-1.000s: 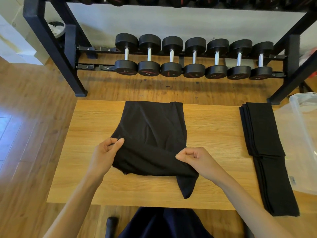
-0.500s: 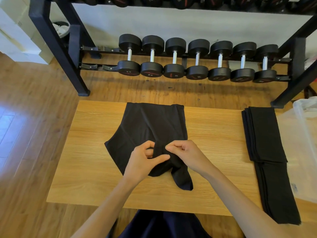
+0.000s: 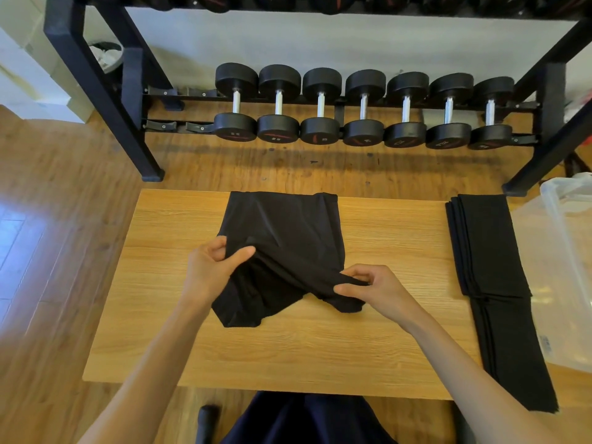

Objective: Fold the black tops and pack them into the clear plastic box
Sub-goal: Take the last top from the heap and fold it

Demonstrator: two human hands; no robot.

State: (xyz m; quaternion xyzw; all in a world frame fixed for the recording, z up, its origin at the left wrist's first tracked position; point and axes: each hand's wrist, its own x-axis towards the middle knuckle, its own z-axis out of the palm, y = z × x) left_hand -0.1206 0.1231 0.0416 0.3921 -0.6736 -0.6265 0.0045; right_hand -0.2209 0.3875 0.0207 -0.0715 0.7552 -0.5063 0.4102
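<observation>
A black top (image 3: pixel 288 238) lies partly folded in the middle of the wooden table (image 3: pixel 384 347). My left hand (image 3: pixel 213 270) pinches its left edge between thumb and fingers. My right hand (image 3: pixel 368 288) pinches a twisted band of the same cloth at its lower right. Between the hands the fabric is stretched in a ridge, and a loose end hangs down at the lower left. More black tops (image 3: pixel 490 267) lie folded in a long stack along the table's right side. The clear plastic box (image 3: pixel 563 251) stands right of the stack, cut off by the frame edge.
Behind the table stands a black rack (image 3: pixel 96 91) holding a row of several dumbbells (image 3: pixel 363 107) low over the wooden floor. White boxes sit at the far left. My dark-clothed lap shows under the table's near edge.
My hands were together at the middle of the top. They have moved apart, the left to the left edge and the right to the lower right, pulling the cloth taut between them.
</observation>
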